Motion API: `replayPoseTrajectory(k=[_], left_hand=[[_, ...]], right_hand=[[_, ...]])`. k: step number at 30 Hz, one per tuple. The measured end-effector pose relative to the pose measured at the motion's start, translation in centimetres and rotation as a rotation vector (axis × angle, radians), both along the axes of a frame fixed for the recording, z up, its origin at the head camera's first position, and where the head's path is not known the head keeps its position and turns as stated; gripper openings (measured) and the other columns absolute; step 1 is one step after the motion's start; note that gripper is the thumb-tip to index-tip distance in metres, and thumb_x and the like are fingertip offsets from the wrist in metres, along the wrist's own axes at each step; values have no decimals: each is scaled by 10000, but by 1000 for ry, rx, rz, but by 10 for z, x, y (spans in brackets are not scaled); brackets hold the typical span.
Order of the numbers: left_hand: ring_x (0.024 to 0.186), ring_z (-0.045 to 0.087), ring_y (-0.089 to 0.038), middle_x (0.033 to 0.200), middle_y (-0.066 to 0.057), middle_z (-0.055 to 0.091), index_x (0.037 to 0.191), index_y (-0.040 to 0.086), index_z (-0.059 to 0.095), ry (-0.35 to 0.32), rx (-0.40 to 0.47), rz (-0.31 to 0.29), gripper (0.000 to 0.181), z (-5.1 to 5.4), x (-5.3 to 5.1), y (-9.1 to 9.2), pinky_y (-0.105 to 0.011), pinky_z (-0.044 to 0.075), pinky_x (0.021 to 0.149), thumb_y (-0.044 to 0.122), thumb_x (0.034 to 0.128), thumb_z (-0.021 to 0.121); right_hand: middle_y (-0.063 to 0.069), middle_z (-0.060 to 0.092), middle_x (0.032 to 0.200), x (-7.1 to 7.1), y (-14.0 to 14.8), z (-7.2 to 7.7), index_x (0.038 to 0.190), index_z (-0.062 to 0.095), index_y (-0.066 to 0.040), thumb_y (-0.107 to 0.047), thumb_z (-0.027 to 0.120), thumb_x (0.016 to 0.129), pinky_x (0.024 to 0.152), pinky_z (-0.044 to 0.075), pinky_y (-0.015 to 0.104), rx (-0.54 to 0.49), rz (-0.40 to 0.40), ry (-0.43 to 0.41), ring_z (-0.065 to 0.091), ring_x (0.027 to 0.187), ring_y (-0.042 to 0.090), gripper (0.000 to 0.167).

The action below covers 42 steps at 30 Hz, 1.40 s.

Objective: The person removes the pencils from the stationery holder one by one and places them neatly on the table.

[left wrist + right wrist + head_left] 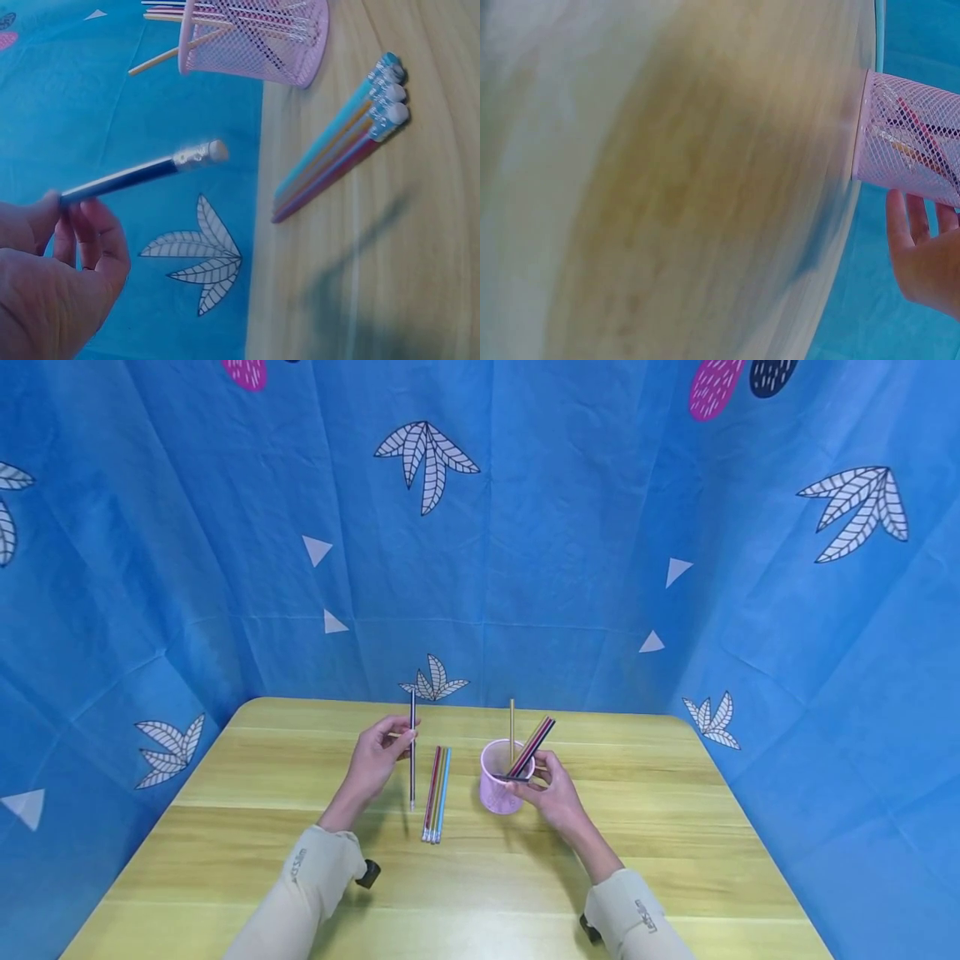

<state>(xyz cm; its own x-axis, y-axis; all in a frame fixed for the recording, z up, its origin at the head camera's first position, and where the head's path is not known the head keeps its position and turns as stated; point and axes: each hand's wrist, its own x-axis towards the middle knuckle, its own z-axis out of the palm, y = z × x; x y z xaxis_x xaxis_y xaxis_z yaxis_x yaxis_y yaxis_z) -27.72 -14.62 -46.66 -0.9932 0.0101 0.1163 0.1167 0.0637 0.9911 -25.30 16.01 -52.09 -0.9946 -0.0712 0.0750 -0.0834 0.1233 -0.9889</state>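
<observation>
Pinched between thumb and fingers of my left hand (381, 753) is a dark pencil (412, 781), upright in the head view, its white eraser end lowest. To its right several pencils (435, 797), red, gold and light blue among them, lie side by side on the table, erasers toward me. My right hand (557, 792) grips the pink mesh pencil cup (495, 795) at its right side, thumb near the rim; some fingers are hidden behind it. A gold pencil (512, 720) stands in the cup, and a bunch of dark, red and gold pencils (534, 747) leans right.
The wooden table (645, 827) has its far edge against a blue patterned cloth (555, 568), which also hangs at both sides. A dark strap end (367, 874) shows under the left cuff, another (590, 930) under the right.
</observation>
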Motion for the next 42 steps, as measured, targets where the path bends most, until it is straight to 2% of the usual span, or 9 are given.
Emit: replayPoseTrajectory(k=[11, 21, 28, 37, 42], left_hand=[[966, 638, -206, 1158, -116, 609, 1281, 4, 661, -56, -9, 12, 283, -17, -4, -6, -256, 628, 855, 70, 1005, 652], [858, 634, -159, 1112, -130, 623, 1243, 12, 684, -116, -74, 61, 243, -34, -10, -12, -242, 632, 790, 42, 1005, 644], [817, 612, -151, 1058, -124, 629, 1254, -55, 655, -139, -125, 60, 262, -43, -14, -11, -233, 620, 737, 23, 1005, 637], [760, 633, -166, 1064, -194, 670, 1209, -53, 679, -149, -195, 46, 231, -49, -15, -4, -350, 650, 746, 1, 987, 651], [765, 648, -173, 1047, -195, 657, 1199, -57, 686, -176, -199, 46, 225, -50, -15, -2, -333, 655, 747, -6, 982, 657]], right_hand=[[233, 609, 1336, 0, 0, 1, 1357, 517, 20, 29, 814, 829, 1130, 517, 465, -10, -6, -11, 574, 1290, 378, 606], [238, 604, 1351, 0, -2, -1, 1366, 508, 17, 9, 806, 849, 1149, 496, 486, 0, -3, -11, 561, 1314, 391, 597], [233, 603, 1344, 0, -1, -2, 1363, 513, 12, 3, 808, 849, 1135, 510, 477, 5, -9, -3, 568, 1301, 385, 592], [236, 599, 1348, 0, 1, -1, 1363, 512, 15, 3, 815, 843, 1132, 516, 464, 5, -2, -4, 568, 1299, 385, 602], [226, 609, 1342, 1, -2, -2, 1362, 518, 2, -4, 810, 850, 1132, 513, 480, 13, -9, -4, 570, 1296, 376, 589]])
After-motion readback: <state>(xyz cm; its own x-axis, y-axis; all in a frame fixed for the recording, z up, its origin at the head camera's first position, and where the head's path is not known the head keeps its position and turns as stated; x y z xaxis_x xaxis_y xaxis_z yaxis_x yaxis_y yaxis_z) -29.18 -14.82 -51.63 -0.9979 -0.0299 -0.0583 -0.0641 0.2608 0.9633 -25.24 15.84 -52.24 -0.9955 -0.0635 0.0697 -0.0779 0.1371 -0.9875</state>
